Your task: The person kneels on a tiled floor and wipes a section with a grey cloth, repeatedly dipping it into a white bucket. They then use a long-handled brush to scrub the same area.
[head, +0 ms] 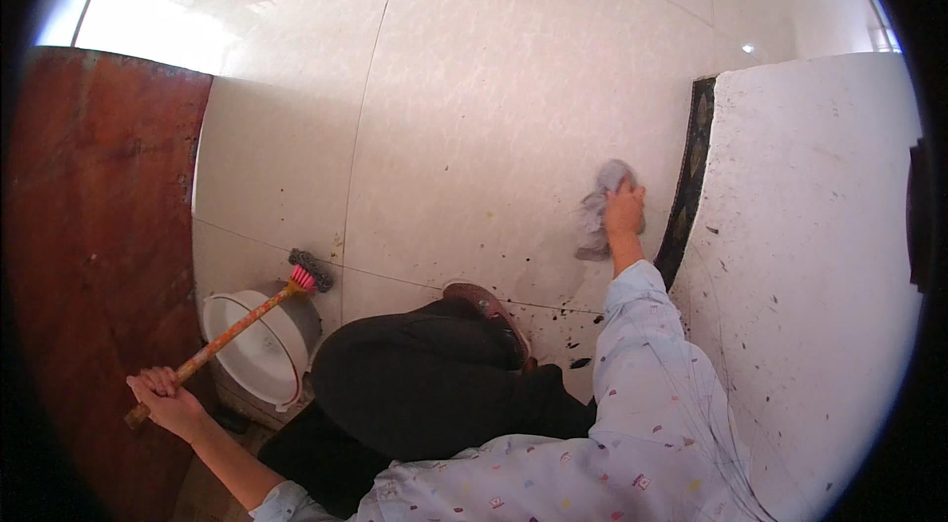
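My left hand (167,397) grips the wooden handle of a brush (241,326) near its lower end. The brush's head, with pink and grey bristles, rests over the floor tiles beside the rim of a white plastic bucket (255,351); the handle crosses above the bucket. My right hand (626,209) presses a grey cloth (595,222) on the pale tiled floor (474,122), its fingers on the cloth. Some blur shows on the cloth. Dark bits of debris (581,363) lie on the tiles between my shoe and my right forearm.
A reddish-brown panel (104,211) stands at the left. At the right is a white wall (807,226) with a dark patterned skirting strip (690,174) along its base. My bent knee in black trousers (422,381) and one reddish shoe (489,307) are below the middle.
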`<state>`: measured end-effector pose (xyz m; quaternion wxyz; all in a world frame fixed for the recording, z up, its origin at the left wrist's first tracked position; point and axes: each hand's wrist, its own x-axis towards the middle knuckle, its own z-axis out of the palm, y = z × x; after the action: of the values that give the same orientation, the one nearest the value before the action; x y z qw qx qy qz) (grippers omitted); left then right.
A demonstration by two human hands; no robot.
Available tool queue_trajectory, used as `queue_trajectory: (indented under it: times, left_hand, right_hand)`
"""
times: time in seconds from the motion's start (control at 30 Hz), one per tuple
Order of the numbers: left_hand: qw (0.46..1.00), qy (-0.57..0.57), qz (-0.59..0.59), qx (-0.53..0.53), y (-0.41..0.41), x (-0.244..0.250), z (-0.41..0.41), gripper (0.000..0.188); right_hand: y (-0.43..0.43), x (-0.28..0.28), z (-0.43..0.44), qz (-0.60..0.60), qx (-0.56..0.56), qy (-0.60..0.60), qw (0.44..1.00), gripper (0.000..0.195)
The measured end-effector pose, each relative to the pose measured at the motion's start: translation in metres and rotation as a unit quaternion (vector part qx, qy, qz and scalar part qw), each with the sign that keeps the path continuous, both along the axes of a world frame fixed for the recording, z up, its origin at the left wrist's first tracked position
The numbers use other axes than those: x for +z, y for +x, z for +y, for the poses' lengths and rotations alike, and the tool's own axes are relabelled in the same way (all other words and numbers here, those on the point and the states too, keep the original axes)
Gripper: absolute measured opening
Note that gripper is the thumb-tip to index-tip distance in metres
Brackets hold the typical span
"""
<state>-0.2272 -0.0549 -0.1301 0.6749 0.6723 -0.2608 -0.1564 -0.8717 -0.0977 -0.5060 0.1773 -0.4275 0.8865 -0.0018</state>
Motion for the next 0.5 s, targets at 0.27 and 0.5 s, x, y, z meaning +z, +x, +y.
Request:
queue_trajectory:
  times: [0.27,0.5]
  left_hand:
    - [1.0,-0.006,-0.004,0.024,0.001,0.0,0.011,0.04]
    - [1.0,-0.005,-0.013,-0.004,0.007,-0.002,0.018,0.041]
  right_hand:
    - [0.065,0.006,0.1,0.03,-0.036,0.112,0.993,0.072]
    - [0.07,0.019,0.149,-0.185,-0.034,-0.048,0.981,0.058]
